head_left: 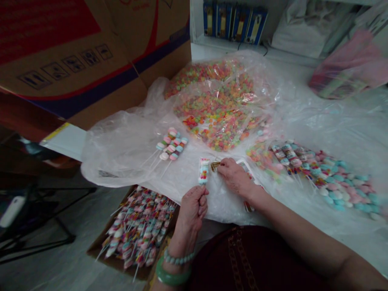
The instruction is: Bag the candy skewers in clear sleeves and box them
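Far L: big printed cardboard carton (118,81) at the corner of the white desk (69,141). Below the desk edge, an open box (101,252) packed w/ wrapped candy sticks (136,230), stems poking out at various angles. Above that, clear plastic sheeting (115,149) w/ a small group of marshmallow skewers (172,144) on it, sticks pointing down-L.

My L hand (194,204), w/ a bead bracelet (178,257) & green bangle (172,275) on the wrist, is closed, thumb & fingers pinching the lower end of a wrapped candy (204,171). That candy's upright in my view, in front of me, btwn my two hands. Just R of it, some small gold strips (215,166) at the fingertips of my R hand (235,178); fingers bent & drawn together there, can't tell if they grip one.

Beyond my hands, a large clear bag of ring candies (218,101), mostly red, orange, yellow & green. Blue binders (235,22) on the shelf behind.

Further R: wrapped sticks (289,154) lying together, then a spread of loose marshmallows (348,184), pink, white & blue. Back R, a pink plastic bag (348,68), contents unclear.
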The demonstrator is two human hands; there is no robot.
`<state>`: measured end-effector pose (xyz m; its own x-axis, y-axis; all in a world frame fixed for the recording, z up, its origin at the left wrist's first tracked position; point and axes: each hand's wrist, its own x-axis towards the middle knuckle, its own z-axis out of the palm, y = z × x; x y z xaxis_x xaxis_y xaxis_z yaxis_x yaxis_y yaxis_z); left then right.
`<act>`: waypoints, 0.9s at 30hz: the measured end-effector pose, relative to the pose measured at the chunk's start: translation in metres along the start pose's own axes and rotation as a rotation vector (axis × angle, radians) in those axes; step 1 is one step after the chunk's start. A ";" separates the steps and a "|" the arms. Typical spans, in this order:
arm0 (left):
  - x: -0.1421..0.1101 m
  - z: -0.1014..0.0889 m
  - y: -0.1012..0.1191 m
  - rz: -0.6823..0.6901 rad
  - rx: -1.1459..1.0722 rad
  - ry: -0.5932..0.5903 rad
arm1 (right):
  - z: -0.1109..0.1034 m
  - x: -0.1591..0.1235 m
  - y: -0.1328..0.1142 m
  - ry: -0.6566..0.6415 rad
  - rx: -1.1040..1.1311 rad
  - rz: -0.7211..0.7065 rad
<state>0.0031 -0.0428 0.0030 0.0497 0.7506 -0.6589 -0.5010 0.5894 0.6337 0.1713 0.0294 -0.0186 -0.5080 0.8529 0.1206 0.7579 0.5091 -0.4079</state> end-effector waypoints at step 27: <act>0.001 0.002 -0.010 0.077 0.098 0.061 | 0.008 -0.017 -0.056 -0.009 0.542 0.068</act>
<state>0.0100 -0.0476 -0.0030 -0.0395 0.7768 -0.6285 -0.4147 0.5595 0.7176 0.1343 -0.0151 -0.0045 -0.4704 0.8796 0.0711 0.4708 0.3183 -0.8228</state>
